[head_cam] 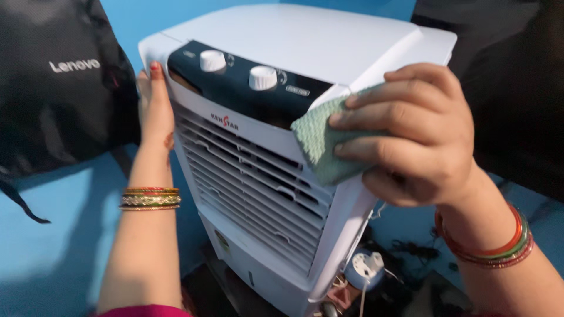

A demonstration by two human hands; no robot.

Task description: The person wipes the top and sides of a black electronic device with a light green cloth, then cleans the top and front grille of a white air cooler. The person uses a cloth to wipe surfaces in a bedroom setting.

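Risk: right hand pushes sideways on the upper front corner of the white air cooler, and the unit looks tall and narrow, so it could rock or shift if the left hand slips off the opposite edge. The green cloth sits near the two white knobs on the dark control panel and might catch one and turn it. Right hand: fingers curled, clamped on the folded cloth, pressing it vs the cooler's corner by the louvres. Left hand: flat, fingers together and extended, laid along the cooler's left side, gripping nothing.
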